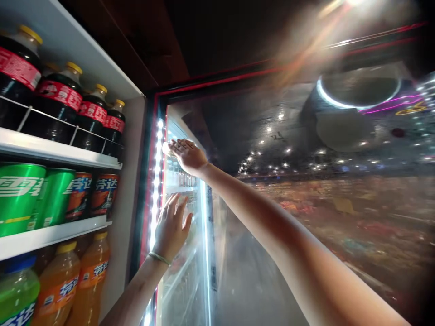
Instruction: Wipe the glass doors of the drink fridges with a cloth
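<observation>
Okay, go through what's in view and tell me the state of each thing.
Left hand: open, fingers spread, at the glass.
Right hand: open, raised, at the glass.
Glass cooler door: apparently swung open.
LED strip: lit.
Cola bottles: capped, upright.
Green soda cans: upright.
Orange soda bottles: capped, upright.

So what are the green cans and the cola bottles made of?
The green cans look like printed metal, probably aluminium, with shiny curved sides. The cola bottles seem to be clear plastic: dark drink shows through, and the shoulders gleam.
</observation>
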A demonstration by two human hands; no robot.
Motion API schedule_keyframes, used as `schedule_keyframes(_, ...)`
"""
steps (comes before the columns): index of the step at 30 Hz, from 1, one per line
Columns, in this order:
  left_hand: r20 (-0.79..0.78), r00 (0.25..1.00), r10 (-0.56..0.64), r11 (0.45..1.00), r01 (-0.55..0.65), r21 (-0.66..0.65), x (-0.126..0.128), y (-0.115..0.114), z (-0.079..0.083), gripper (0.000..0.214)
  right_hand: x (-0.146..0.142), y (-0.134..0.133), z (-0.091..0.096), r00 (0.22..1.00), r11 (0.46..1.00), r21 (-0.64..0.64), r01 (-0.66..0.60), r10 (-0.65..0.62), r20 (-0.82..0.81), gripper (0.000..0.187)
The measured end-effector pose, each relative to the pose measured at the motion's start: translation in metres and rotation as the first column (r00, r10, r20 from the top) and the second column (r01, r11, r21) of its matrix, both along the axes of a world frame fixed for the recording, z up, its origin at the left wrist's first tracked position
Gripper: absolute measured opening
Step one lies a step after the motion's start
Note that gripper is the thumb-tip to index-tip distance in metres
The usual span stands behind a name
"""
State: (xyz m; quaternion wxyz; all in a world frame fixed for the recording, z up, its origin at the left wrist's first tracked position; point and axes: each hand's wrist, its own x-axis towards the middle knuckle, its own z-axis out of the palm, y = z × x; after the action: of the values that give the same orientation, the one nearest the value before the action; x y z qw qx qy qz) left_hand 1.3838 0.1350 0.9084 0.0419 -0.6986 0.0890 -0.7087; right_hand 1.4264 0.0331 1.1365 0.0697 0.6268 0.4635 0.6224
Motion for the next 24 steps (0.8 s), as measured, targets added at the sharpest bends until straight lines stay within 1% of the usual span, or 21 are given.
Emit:
schedule_keyframes(2, -0.011, 0.999, -0.038, 0.999, 0.038, 0.018, 0.004, -0.011, 0.005, 0.053, 0.003, -0.028, 0.015, 1.000, 0.998, 0.060, 0.023, -0.023, -0.006, 0.055)
schedule_keyframes(4, -0.019, 0.996, -0.083, 0.996, 0.083, 0.039, 0.008, -0.027, 0.009, 0.055, 0.007, -0.062, 0.029, 0.999, 0.991, 0.130, 0.034, -0.031, -0.024, 0.055)
schedule_keyframes(7, -0.013, 0.992, -0.128, 0.990, 0.129, 0.057, 0.012, -0.059, 0.016, 0.057, 0.012, -0.124, 0.048, 0.998, 0.972, 0.232, 0.024, -0.011, -0.057, 0.056)
schedule_keyframes(9, -0.019, 0.989, -0.144, 0.987, 0.145, 0.067, 0.013, -0.082, 0.019, 0.058, 0.014, -0.172, 0.057, 0.998, 0.957, 0.289, 0.027, -0.009, -0.064, 0.058)
schedule_keyframes(11, -0.024, 0.988, -0.151, 0.985, 0.153, 0.075, 0.014, -0.104, 0.022, 0.059, 0.015, -0.227, 0.064, 0.997, 0.937, 0.345, 0.058, -0.037, -0.067, 0.059)
schedule_keyframes(14, -0.008, 0.988, -0.155, 0.986, 0.155, 0.067, 0.017, -0.134, 0.024, 0.056, 0.016, -0.316, 0.067, 0.990, 0.881, 0.452, 0.137, -0.112, -0.083, 0.059)
schedule_keyframes(17, 0.014, 0.986, -0.166, 0.985, 0.165, 0.047, 0.021, -0.158, 0.025, 0.056, 0.016, -0.407, 0.056, 0.976, 0.786, 0.580, 0.215, -0.185, -0.112, 0.060)
schedule_keyframes(20, 0.039, 0.983, -0.179, 0.984, 0.178, 0.020, 0.025, -0.174, 0.023, 0.055, 0.017, -0.488, 0.029, 0.962, 0.671, 0.692, 0.267, -0.223, -0.156, 0.061)
schedule_keyframes(22, 0.057, 0.981, -0.186, 0.983, 0.186, 0.000, 0.027, -0.180, 0.023, 0.054, 0.018, -0.531, 0.006, 0.959, 0.603, 0.747, 0.279, -0.215, -0.185, 0.061)
schedule_keyframes(24, 0.063, 0.979, -0.193, 0.981, 0.194, -0.011, 0.028, -0.181, 0.022, 0.053, 0.021, -0.561, -0.014, 0.959, 0.558, 0.780, 0.284, -0.188, -0.215, 0.061)
